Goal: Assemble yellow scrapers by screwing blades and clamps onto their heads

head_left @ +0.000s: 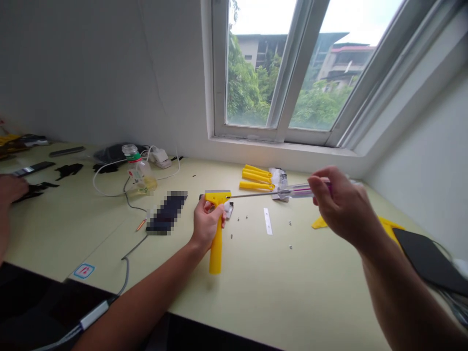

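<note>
My left hand is closed around a yellow T-shaped scraper, holding it upright just above the table with its handle pointing toward me. A dark strip runs along the top edge of its head. In my right hand is a screwdriver with a clear handle, held level. Its tip meets the right side of the scraper's head, near a screw hole. Several small screws lie on the table between my hands, beside a flat metal strip with holes. Behind the scraper's head, a small packet is partly hidden.
Yellow handles lie by a plastic packet near the window. A bottle, cables and a pixelated dark object stand left. Another person's hand is at far left. A black flat object and yellow pieces lie right.
</note>
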A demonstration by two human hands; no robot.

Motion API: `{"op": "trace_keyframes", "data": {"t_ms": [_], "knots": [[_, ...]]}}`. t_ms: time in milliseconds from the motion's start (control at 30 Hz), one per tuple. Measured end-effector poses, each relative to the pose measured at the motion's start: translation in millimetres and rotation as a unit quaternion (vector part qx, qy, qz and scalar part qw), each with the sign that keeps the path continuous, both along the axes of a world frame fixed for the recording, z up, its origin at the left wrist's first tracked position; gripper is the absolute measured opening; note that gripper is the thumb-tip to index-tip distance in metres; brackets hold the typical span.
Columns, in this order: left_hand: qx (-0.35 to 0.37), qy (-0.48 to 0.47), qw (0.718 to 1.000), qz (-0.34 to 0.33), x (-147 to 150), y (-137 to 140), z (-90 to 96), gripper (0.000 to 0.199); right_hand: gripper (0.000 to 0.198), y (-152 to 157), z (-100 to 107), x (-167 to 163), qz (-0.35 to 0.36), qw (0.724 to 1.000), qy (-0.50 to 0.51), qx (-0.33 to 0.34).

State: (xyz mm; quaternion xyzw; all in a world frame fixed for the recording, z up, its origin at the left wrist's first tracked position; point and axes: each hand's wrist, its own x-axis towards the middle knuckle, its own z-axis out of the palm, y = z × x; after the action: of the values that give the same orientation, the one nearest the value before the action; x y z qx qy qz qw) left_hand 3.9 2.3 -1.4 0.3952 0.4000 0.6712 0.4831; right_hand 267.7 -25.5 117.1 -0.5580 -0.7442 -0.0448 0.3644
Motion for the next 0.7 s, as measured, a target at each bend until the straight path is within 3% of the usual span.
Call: {"op": "trace_keyframes", "data": {"t_ms": [33,133,167,267,400,533,633,700], "knots": [[0.002,0.004,1.000,0.000,0.6,-0.3,0.0,0.030,0.033,1.1,-0.7,0.9,0.003,1.000,-0.002,0.005],[-0.001,0.011,1.000,0.002,1.6,0.0,-1.4,0.029,0.039,3.6,-2.1,2.5,0.123,0.991,0.007,-0.044],[-0.002,0.011,1.000,-0.001,1.7,0.4,-2.2,0.030,0.039,4.0,-2.5,2.5,0.131,0.990,0.016,-0.046],[-0.006,0.006,1.000,-0.008,1.6,1.3,-4.2,0.032,0.036,4.5,-3.9,1.6,0.063,0.997,0.032,-0.009],[-0.021,0.003,1.000,-0.009,1.0,2.0,-5.6,0.033,0.040,4.9,-4.7,1.7,0.150,0.988,-0.006,-0.045],[-0.025,-0.002,1.000,-0.010,1.2,1.7,-5.5,0.033,0.034,6.6,-6.3,3.2,0.072,0.997,0.012,-0.015],[-0.024,-0.001,1.000,-0.013,2.3,0.4,-5.0,0.032,0.043,6.9,-6.7,4.1,0.125,0.992,0.007,-0.016],[-0.022,0.004,1.000,-0.016,3.5,-0.5,-4.7,0.030,0.039,5.9,-6.0,4.1,0.100,0.995,0.015,-0.013]]}}
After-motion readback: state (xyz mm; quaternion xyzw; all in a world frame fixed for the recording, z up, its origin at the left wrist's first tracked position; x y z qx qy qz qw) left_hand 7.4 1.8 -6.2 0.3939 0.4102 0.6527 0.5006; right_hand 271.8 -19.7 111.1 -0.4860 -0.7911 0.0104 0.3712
